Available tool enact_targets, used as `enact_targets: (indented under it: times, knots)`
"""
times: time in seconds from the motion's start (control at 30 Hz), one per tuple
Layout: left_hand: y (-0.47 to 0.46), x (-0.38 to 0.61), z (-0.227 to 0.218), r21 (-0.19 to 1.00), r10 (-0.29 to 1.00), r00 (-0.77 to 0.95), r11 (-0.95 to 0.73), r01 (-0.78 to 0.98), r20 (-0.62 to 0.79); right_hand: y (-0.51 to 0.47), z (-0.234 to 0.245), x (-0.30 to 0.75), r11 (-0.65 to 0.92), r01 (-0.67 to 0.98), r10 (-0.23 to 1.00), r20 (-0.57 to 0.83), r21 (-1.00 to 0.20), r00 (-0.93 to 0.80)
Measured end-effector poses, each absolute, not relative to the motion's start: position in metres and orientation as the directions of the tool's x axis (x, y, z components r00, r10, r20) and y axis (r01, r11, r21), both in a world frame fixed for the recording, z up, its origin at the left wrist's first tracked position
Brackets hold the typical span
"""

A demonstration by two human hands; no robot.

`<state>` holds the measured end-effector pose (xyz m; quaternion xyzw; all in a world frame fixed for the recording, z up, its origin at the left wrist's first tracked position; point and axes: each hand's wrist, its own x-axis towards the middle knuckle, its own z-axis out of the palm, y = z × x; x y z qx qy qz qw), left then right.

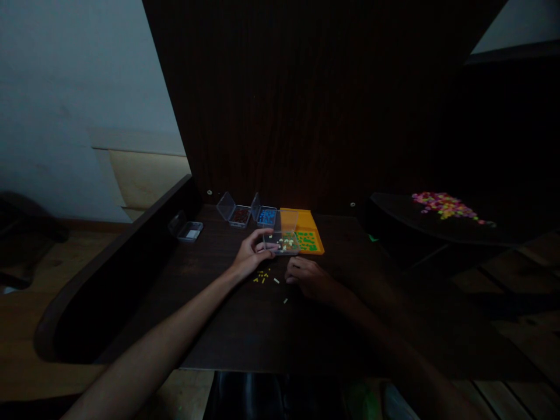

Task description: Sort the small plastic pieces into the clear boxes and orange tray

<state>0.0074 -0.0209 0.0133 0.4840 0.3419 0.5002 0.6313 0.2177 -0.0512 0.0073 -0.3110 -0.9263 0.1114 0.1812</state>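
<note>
My left hand [251,254] grips the left end of a small clear plastic box [283,240] with its lid up; pale yellow beads lie inside. My right hand [308,277] rests curled on the dark table [245,326] just below the box, fingers closed in a pinch near loose yellow beads [262,276]. What the fingers hold, if anything, is too dark to make out. Behind the box lies an orange board [308,233] carrying green pieces.
Further back stand open clear boxes of red beads [240,216] and blue beads [266,216], and a box with white contents [191,231] at the left. A heap of pink and yellow beads [444,205] lies on a dark shelf at right. A dark panel rises behind.
</note>
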Motion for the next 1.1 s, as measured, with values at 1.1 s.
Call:
enact_targets:
  times: [1.1]
  knots:
    - [-0.021, 0.008, 0.014, 0.956, 0.968, 0.242, 0.010, -0.295, 0.064, -0.052, 0.008, 0.222, 0.780, 0.464, 0.604, 0.308, -0.420, -0.735]
